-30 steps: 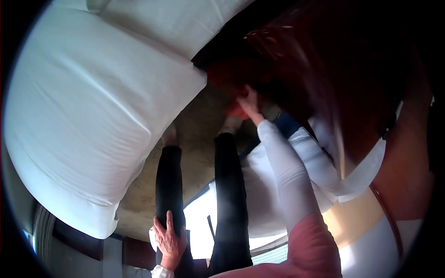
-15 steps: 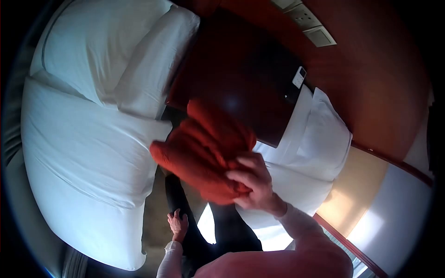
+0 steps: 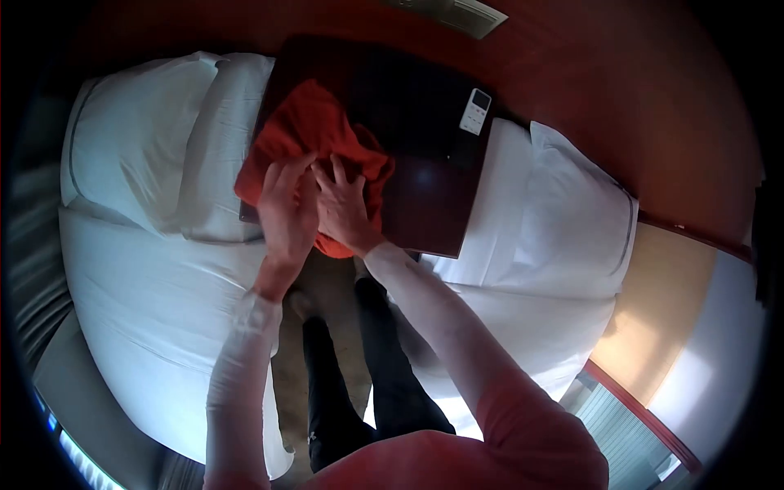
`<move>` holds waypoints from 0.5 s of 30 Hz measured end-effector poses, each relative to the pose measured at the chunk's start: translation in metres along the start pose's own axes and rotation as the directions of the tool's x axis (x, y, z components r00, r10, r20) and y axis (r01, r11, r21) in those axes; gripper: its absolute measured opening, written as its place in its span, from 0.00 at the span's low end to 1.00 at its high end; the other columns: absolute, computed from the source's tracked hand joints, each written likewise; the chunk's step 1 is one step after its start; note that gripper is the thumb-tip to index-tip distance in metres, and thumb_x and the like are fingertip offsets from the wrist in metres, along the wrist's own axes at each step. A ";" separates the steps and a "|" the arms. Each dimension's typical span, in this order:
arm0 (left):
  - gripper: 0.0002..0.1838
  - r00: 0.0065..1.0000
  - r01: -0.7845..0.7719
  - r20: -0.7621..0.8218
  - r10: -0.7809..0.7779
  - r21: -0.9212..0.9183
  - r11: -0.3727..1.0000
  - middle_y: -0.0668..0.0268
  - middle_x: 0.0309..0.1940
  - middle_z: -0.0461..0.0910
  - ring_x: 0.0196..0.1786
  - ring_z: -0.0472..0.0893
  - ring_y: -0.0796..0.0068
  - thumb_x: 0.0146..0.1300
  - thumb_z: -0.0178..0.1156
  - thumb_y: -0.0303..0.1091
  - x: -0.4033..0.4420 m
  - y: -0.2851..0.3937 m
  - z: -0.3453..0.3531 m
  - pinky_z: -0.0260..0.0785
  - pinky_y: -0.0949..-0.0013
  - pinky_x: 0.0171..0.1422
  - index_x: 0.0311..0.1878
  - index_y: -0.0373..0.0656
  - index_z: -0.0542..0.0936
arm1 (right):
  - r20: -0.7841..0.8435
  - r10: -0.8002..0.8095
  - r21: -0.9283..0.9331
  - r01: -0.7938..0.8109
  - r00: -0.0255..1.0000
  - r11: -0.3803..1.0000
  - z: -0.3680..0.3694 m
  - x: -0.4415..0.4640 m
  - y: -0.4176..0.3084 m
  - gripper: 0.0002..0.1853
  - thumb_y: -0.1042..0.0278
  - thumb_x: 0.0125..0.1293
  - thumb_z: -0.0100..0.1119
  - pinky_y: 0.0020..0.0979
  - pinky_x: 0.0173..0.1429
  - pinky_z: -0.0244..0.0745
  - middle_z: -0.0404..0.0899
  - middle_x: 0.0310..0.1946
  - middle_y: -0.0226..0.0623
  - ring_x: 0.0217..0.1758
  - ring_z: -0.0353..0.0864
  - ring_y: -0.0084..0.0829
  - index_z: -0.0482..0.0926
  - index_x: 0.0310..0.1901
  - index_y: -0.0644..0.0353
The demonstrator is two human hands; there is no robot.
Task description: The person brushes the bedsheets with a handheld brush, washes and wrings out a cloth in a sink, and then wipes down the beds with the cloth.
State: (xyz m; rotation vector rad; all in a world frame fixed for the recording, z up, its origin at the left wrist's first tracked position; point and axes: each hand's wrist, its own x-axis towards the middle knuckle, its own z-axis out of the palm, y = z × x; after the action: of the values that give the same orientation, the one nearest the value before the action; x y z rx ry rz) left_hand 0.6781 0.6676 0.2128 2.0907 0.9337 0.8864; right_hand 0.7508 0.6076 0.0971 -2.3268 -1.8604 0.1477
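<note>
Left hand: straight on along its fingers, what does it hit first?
Likely the red cloth, whose far part lies ahead of the left hand's fingertips. Depth is unclear, so they may already touch it. Past the cloth, the dark tabletop.

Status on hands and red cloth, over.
Left hand and right hand at red cloth. Cloth crumpled on dark tabletop, overhanging near edge. White remote apart, not in the way.

1. Bedroom, twin layout; hotel or home, cannot tell.
2. Left bed [image 3: 147,286] and right bed [image 3: 539,318], both made up white, a white pillow [image 3: 155,147] at each head.
3. Dark nightstand [image 3: 433,216] between them, remote control [image 3: 474,112] lying on top.
4. Reddish-brown wall [image 3: 621,122] behind, pale wall plate [image 3: 474,16] fixed there.
</note>
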 end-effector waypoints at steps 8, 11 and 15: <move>0.38 0.904 0.119 0.286 -0.317 0.545 0.830 0.52 0.54 0.70 0.55 0.74 0.53 0.61 0.62 0.50 0.067 -0.008 0.166 0.73 0.55 0.55 0.67 0.35 0.62 | -0.205 0.283 0.024 -0.284 0.937 0.959 -0.008 -0.174 0.114 0.24 0.58 0.46 0.67 0.51 0.48 0.68 0.75 0.57 0.28 0.62 0.69 0.40 0.79 0.49 0.48; 0.42 0.882 0.190 0.266 -0.388 0.552 0.812 0.53 0.54 0.68 0.55 0.74 0.54 0.59 0.65 0.49 0.065 -0.020 0.179 0.76 0.57 0.51 0.69 0.35 0.58 | -0.107 0.567 0.350 -0.502 0.817 0.791 -0.030 -0.223 0.156 0.20 0.67 0.50 0.64 0.45 0.51 0.70 0.79 0.50 0.36 0.53 0.74 0.44 0.78 0.48 0.55; 0.42 0.874 0.133 0.325 -0.362 0.555 0.821 0.55 0.53 0.69 0.52 0.76 0.60 0.57 0.68 0.45 0.064 -0.026 0.172 0.79 0.62 0.46 0.69 0.37 0.59 | 0.155 0.821 0.754 -0.603 0.549 0.261 -0.094 -0.263 0.189 0.14 0.74 0.60 0.55 0.29 0.51 0.71 0.79 0.41 0.38 0.42 0.74 0.32 0.75 0.49 0.62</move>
State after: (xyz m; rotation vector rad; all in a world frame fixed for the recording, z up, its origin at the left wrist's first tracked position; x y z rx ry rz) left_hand 0.8367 0.6815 0.1186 2.3813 1.2702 0.0123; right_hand 0.8905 0.3045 0.1492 -2.1540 -0.2534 0.5470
